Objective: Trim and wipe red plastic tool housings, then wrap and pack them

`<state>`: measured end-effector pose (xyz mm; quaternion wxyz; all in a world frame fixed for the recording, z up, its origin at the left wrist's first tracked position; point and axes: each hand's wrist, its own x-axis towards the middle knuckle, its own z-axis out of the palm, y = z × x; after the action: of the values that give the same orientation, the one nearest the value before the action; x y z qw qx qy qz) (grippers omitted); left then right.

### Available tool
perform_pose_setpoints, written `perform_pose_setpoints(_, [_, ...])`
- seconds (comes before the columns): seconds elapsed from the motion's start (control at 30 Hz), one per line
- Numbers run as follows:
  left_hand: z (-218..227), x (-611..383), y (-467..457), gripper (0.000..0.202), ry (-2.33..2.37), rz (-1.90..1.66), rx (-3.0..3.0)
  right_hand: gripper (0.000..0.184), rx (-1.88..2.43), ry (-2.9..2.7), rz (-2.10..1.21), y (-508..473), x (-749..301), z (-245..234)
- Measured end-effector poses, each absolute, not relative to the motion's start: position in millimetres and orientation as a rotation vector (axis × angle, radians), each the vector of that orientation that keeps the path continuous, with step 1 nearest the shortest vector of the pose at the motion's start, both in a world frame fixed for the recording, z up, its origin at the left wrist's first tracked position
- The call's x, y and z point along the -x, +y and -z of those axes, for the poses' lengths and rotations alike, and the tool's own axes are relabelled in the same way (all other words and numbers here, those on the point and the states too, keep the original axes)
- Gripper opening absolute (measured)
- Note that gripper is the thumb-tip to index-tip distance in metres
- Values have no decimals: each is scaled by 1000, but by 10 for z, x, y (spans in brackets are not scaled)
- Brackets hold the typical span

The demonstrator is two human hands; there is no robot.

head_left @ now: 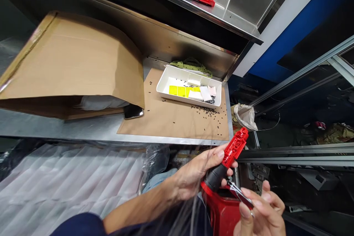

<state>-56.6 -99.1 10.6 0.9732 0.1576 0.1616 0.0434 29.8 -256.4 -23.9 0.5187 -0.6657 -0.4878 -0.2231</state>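
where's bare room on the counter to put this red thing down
Bare brown paper lies between the phone and the white tray. Bare steel runs below the cardboard. Black specks crowd the paper right of the tray.

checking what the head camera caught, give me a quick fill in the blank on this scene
The plastic part in the left hand is mostly ____.
The right hand pinches a small ____ tool.
The white tray holds ____ strips.

Missing words: red, metal, yellow.
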Motion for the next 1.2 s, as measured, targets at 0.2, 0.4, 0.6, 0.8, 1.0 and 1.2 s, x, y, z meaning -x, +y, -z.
perform_pose_setpoints(0.2, [-81, 558, -983, 47, 345, -88, -253, 22, 1678, -1227, 568, -2537, -320, 225])
perform_pose_setpoints(0.4, [-89, 526, -994, 49, 328, -86, -253, 20, 1637, -1264, 518, -2521, -299, 258])
perform_pose_setpoints(0.6, [-37, 499, -1003, 50, 301, -91, -267, 17, 1654, -1179, 549, -2461, -189, 257])
perform_pose_setpoints(0.8, [-31, 507, -1021, 55, 289, -94, -284, 14, 1613, -1091, 554, -2532, -214, 311])
perform_pose_setpoints(1.0, [-74, 486, -1019, 57, 326, -109, -265, 16, 1625, -1097, 532, -2567, -224, 265])
perform_pose_setpoints(1.2, [-65, 472, -1019, 59, 290, -110, -278, 21, 1639, -1209, 528, -2524, -216, 260])
